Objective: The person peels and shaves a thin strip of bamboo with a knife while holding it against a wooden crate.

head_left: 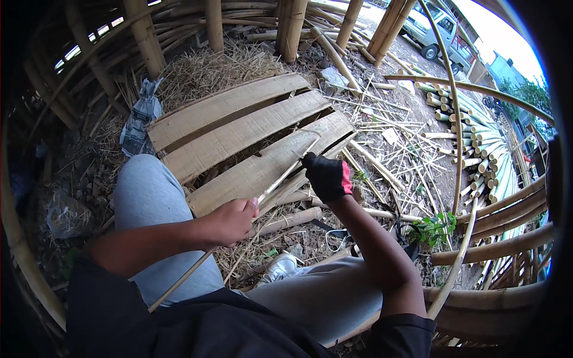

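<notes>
A thin, pale bamboo strip runs slantwise from beside my lap, up through both hands, to a curled far end above the planks. My left hand is bare and closed around the strip's middle. Farther along, my right hand, in a black and red glove, is closed with its fingers at the strip. Whether it also holds a tool is hidden. Beneath the strip's far part lies a low platform of wide wooden planks with dark gaps between them.
Dry straw and bamboo scraps litter the ground. Cut bamboo poles are stacked at the right. Upright bamboo posts stand behind the platform. A crumpled sack lies left of it. A pickup truck is parked far off.
</notes>
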Tool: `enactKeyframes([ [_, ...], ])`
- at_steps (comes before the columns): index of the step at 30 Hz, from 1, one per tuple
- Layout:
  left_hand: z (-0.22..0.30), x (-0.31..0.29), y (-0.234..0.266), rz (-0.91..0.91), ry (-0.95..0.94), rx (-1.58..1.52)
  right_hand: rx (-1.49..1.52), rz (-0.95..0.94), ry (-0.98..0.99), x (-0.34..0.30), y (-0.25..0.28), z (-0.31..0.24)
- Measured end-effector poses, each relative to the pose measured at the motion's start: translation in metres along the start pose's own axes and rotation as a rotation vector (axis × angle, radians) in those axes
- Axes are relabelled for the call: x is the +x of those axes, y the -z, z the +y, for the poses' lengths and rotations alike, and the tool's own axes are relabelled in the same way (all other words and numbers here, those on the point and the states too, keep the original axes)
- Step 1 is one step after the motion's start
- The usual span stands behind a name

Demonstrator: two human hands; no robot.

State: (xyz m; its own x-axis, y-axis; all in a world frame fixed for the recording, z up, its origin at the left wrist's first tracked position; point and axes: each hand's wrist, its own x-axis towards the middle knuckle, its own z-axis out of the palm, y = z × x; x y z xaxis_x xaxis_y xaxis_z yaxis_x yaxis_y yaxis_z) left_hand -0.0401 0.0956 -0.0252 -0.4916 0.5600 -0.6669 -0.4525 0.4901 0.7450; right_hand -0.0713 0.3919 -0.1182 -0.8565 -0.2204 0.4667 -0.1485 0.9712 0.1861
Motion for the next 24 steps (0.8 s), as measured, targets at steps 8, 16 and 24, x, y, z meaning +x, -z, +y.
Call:
enactKeyframes([
  [8,0.011,-0.025,-0.003,0.035,-0.074,0.128,-0.134,0.061,-0.116,0.035,-0.011,0.044],
  [16,0.024,-0.057,0.019,0.021,-0.085,-0.097,-0.26,-0.456,-0.556,0.012,0.031,0.167],
  [24,-0.01,-0.023,0.016,0.132,-0.209,0.14,0.314,-0.262,0.005,0.021,0.137,-0.054],
])
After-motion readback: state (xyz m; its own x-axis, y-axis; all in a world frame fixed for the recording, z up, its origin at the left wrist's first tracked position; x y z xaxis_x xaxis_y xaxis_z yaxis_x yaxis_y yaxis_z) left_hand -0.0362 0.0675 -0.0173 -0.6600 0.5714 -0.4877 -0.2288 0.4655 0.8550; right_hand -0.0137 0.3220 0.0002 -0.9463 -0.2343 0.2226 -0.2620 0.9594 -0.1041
